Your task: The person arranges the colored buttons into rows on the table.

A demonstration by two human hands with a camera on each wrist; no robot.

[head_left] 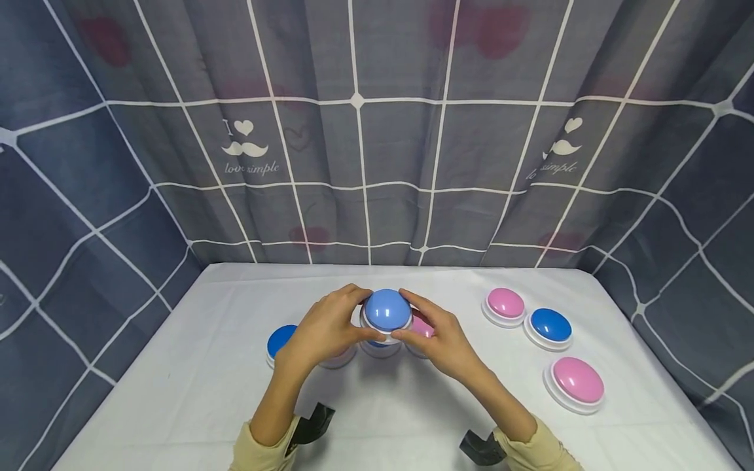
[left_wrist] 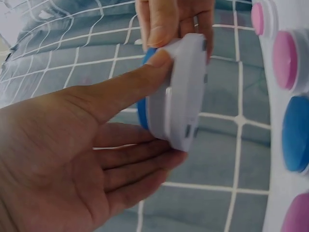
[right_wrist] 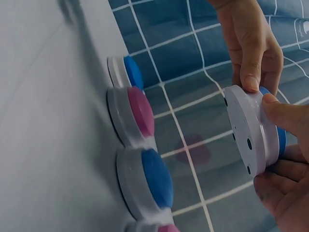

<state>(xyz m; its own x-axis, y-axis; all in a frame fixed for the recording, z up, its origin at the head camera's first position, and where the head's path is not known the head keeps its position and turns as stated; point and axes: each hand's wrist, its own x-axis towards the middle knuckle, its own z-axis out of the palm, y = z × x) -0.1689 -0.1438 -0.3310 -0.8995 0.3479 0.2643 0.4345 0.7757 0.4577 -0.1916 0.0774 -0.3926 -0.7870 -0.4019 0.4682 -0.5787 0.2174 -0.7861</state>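
Gray curtain, white table, two hands, one round blue button.
The curtain hangs past the hands and the table lies under them; the left hand and right hand pinch the button between them, up off the table, while other buttons sit below the hands and three more buttons sit right of the right hand; the held one looks light, hard and a bit slippery, so its white base seems best to grip.

Raised button between left hand and right hand, above counter. Four-button row on counter, left of three-button group at right side. Curtain behind and at both sides.
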